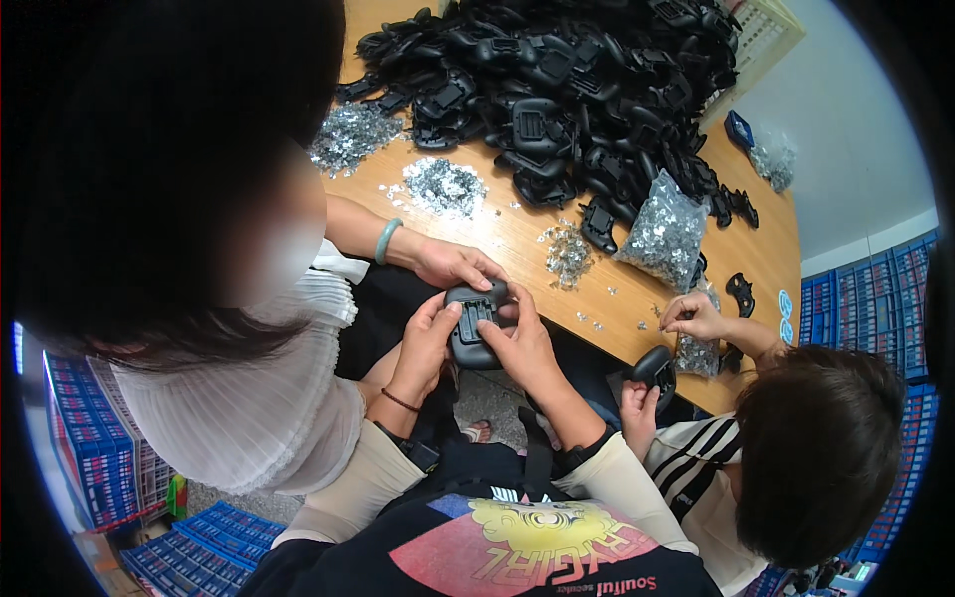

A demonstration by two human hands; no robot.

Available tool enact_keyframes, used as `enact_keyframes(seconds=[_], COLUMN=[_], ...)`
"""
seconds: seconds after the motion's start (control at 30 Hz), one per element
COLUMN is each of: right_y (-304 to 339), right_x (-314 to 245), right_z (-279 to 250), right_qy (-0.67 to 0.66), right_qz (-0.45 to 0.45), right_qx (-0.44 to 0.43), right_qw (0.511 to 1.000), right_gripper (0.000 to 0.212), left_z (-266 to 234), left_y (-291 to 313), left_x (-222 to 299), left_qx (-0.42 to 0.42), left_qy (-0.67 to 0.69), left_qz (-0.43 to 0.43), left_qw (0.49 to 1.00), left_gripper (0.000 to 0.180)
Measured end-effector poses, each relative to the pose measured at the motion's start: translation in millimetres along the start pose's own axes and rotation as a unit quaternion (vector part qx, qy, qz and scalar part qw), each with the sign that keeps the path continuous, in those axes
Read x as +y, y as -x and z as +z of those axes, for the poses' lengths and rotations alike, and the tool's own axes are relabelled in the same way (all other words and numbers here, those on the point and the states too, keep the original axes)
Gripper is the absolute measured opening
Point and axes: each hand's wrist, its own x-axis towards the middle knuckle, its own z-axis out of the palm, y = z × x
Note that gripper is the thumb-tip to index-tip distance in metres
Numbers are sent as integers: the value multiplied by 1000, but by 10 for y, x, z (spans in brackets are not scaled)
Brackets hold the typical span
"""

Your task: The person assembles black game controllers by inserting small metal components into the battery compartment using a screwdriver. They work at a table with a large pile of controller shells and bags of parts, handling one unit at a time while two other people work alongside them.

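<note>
A black game controller shell (476, 352) is held between my two hands over the table's near edge, its open battery compartment facing up. My left hand (430, 336) grips its left side, with the thumb on the compartment's edge. My right hand (527, 348) wraps its right side, the thumb pressing at the compartment's lower right. Just above, a co-worker's hand (450, 263) with a pale green bangle reaches the shell's upper edge; whether it touches is unclear. Any small metal piece under my thumbs is hidden.
Heaped controller shells (537, 124) cover the wooden table's far side. Small silvery metal pieces lie in piles (445, 187) and a clear bag (667, 231). At right, another person holds a controller shell (654, 370). A person in white sits close at left. Blue printed boxes (199, 547) stand around.
</note>
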Motion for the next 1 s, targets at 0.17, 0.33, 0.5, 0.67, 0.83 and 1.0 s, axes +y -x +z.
enact_keyframes(seconds=[0.17,0.33,0.5,0.67,0.83,1.0], right_y=[-33,56,64,101,103,179], right_x=[89,54,133,94,108,-28], right_z=[4,106,108,61,29,5], right_qy=[-29,-23,-2,-18,-78,-254], right_qz=[22,-2,-29,-34,6,97], right_qx=[-17,-2,17,28,33,26], right_qw=[999,1000,999,999,996,962], right_gripper=[71,73,74,74,74,76], left_z=[94,161,262,352,439,477], left_y=[83,49,-23,-66,-16,19], left_x=[185,216,255,295,243,227], left_qx=[115,89,69,48,53,52], left_qy=[-461,-612,-688,-718,-717,-728], left_qz=[177,217,205,213,295,352], left_qw=[862,755,693,660,629,586], left_gripper=[47,28,25,20,9,5])
